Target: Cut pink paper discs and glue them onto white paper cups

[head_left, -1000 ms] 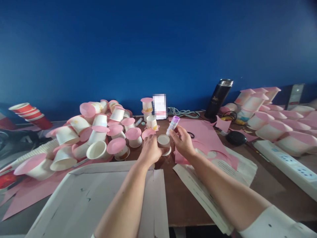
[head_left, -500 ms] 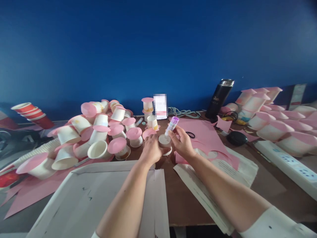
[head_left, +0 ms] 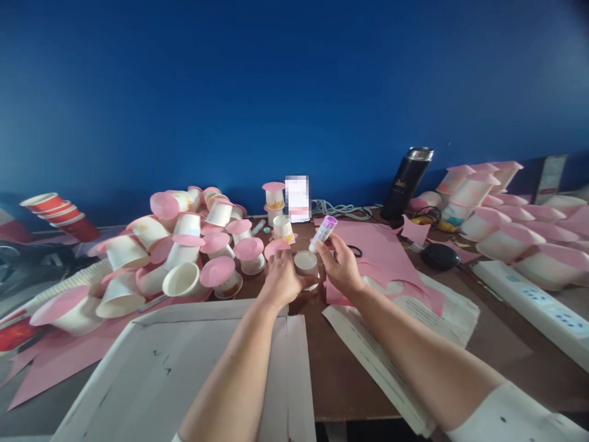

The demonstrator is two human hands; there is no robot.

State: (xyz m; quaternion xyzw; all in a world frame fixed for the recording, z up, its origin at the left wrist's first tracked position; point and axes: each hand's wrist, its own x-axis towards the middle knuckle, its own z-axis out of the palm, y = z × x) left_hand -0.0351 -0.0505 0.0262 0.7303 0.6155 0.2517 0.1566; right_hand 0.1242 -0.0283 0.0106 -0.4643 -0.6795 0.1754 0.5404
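Left hand point(head_left: 281, 279) grips an upturned paper cup point(head_left: 306, 264) at mid-desk point(head_left: 340, 374), base facing up; right hand point(head_left: 341, 265) pinches a purple-capped glue stick point(head_left: 323, 233), tip just off the cup's right rim. Judged best: steady the cup firmly, run glue evenly round the base rim. Pile of pink-topped cups point(head_left: 184, 252) lies left, pink paper point(head_left: 381, 252) right.

A small upright card point(head_left: 297, 197) at the far table edge is pixelated, unreadable. The red cups point(head_left: 59, 215) at far left look blurred, and the power strip point(head_left: 534, 304) runs off the right edge.
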